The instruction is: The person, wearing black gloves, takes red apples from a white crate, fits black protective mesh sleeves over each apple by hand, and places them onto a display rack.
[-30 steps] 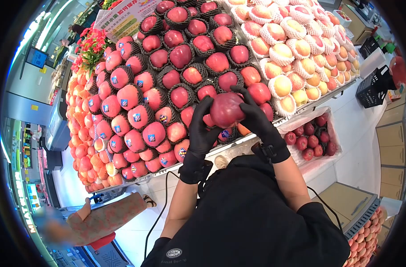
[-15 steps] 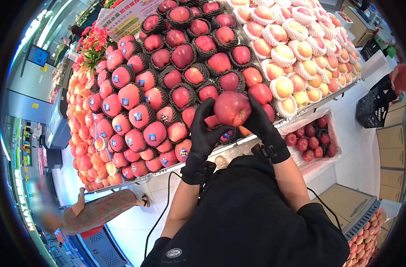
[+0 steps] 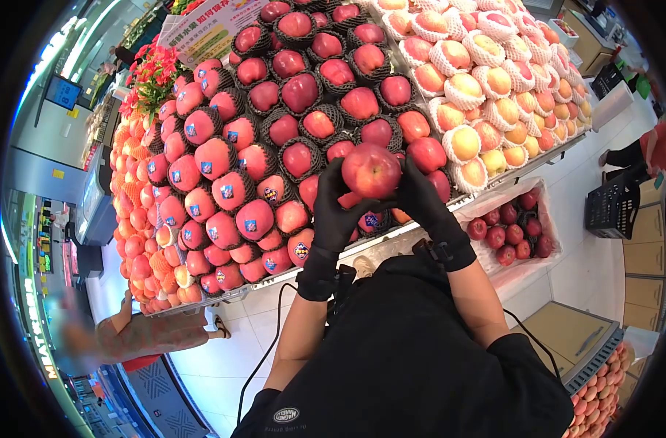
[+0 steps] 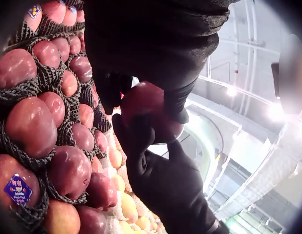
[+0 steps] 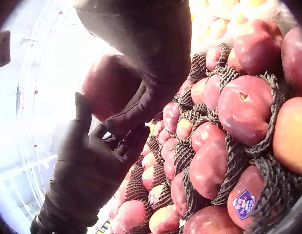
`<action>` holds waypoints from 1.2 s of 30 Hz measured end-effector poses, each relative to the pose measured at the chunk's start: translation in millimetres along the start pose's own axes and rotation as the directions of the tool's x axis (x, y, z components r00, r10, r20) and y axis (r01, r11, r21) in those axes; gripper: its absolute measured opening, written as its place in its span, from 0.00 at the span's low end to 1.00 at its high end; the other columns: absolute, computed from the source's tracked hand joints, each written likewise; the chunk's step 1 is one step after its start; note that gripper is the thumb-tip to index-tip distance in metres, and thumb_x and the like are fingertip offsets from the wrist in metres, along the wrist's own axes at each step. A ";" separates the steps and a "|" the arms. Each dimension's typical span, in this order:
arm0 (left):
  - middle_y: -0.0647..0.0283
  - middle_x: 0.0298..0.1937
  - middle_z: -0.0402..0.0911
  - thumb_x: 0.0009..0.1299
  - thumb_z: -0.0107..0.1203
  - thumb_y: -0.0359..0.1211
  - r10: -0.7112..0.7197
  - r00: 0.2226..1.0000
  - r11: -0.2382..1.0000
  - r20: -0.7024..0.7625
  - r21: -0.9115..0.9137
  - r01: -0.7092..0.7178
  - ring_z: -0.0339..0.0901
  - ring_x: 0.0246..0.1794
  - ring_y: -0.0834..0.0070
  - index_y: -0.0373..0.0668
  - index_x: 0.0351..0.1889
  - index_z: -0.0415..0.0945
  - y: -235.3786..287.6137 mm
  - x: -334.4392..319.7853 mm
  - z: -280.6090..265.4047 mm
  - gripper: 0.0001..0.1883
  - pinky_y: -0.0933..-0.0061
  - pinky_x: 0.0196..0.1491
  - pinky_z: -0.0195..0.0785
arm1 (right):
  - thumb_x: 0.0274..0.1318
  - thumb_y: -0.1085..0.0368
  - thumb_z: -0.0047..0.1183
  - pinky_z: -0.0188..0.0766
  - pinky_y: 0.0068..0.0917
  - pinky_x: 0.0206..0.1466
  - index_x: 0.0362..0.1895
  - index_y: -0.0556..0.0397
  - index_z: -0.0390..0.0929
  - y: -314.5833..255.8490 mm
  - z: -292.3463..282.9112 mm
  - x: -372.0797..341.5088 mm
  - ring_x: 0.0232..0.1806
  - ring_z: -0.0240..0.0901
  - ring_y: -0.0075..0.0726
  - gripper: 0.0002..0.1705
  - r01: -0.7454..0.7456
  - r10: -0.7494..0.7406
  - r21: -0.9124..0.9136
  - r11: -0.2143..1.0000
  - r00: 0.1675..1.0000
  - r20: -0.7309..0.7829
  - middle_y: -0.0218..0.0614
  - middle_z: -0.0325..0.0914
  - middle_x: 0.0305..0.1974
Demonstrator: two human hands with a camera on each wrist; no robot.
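A large dark red apple [image 3: 372,171] is held up in front of the display, between two black-gloved hands. Its dimpled end, with a small yellowish patch, faces the head camera. My left hand [image 3: 335,214] grips the apple from the left, its thumb reaching under the fruit. From the other side my right hand [image 3: 423,200] holds it with curled fingers. In the left wrist view the right hand's fingers [image 4: 136,146] bend against the apple [image 4: 147,109]. The right wrist view shows the left hand [image 5: 90,163] at the fruit's lower side.
Rows of red apples [image 3: 300,92] in black foam nets slope up behind the hands. To the right lie paler fruits [image 3: 465,142] in white nets. A lined box [image 3: 550,212] of red apples sits low at the right. Another person [image 3: 154,336] stands at lower left.
The apple has turned between my hands, bringing its dimpled end toward the head camera, and has shifted slightly left since half a second ago. The person at lower left has moved further left.
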State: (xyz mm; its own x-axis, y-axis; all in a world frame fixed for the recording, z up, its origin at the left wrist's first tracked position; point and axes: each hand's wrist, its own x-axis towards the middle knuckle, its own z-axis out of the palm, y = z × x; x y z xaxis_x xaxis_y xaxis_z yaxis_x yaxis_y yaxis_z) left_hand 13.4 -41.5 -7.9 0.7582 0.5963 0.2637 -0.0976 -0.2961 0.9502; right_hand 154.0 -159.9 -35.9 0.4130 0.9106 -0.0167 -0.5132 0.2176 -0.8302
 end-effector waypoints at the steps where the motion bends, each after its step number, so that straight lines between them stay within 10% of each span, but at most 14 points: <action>1: 0.56 0.63 0.66 0.53 0.72 0.32 0.001 1.000 0.999 -0.010 -0.036 -0.001 0.70 0.60 0.66 0.39 0.67 0.56 -6.5 -0.1 -0.9 0.45 0.64 0.61 0.68 | 0.69 0.46 0.37 0.77 0.41 0.49 0.64 0.53 0.61 -1.3 -6.3 1.2 0.52 0.75 0.48 0.29 -0.080 0.077 0.069 0.994 0.996 0.039 0.48 0.67 0.58; 23: 0.53 0.55 0.73 0.67 0.56 0.26 -0.207 0.978 0.901 -0.001 -0.389 0.190 0.75 0.50 0.70 0.36 0.64 0.60 -26.9 -5.9 -3.8 0.28 0.70 0.50 0.73 | 0.64 0.54 0.48 0.72 0.30 0.54 0.69 0.51 0.55 1.2 -10.6 8.0 0.60 0.67 0.35 0.33 -0.103 0.100 -0.122 0.987 0.995 -0.029 0.41 0.64 0.61; 36: 0.55 0.58 0.71 0.66 0.56 0.25 -0.156 0.987 0.932 -0.022 -0.335 0.140 0.72 0.56 0.68 0.35 0.63 0.60 -35.2 -1.6 -0.3 0.27 0.68 0.54 0.71 | 0.64 0.58 0.48 0.80 0.43 0.47 0.65 0.53 0.56 -8.8 8.1 9.3 0.55 0.72 0.49 0.29 -0.058 0.055 0.230 0.971 0.998 0.016 0.44 0.63 0.59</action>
State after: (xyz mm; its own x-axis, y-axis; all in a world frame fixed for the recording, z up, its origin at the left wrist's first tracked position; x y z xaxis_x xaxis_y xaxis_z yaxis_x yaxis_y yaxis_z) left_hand 15.4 -31.8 -41.7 0.7497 0.6516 0.1158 -0.2010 0.0575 0.9779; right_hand 156.3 -150.5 -24.2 0.3721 0.9266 -0.0539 -0.6956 0.2399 -0.6771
